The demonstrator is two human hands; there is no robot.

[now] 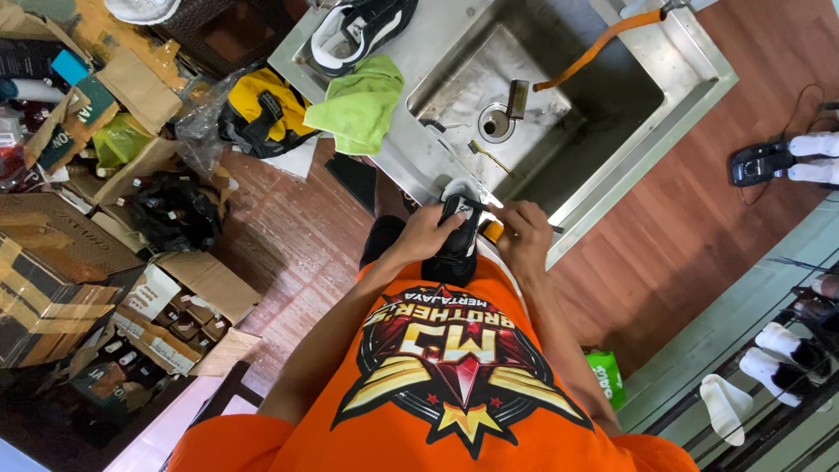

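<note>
- Head view, centre of the frame: a person in an orange printed shirt stands at the near edge of a stainless-steel sink (pixel 612 166), holding a black shoe with a white sole (pixel 458 229) against that edge, toe toward the basin.
- The left hand (pixel 428 234) wraps the shoe's side, fingers curled closed on the upper; the right hand (pixel 523 229) sits just beside the shoe on its other side, fingers bent narrow over something small and orange-yellow (too hidden to name).
- Judged from its look, the shoe is light, with a soft upper and a stiff sole, probably slippery if wet; the firmest hold would be the sole edge or the heel.
- In the basin: a drain, a thin brush and an orange hose (pixel 603 44) at upper right.
- Upper centre: a green cloth (pixel 363 105) draped over the sink's drainboard, a second black-and-white shoe (pixel 354 35) above it.
- Left of frame: cardboard boxes (pixel 52 288) and a yellow bag (pixel 258 109) on the floor.
</note>
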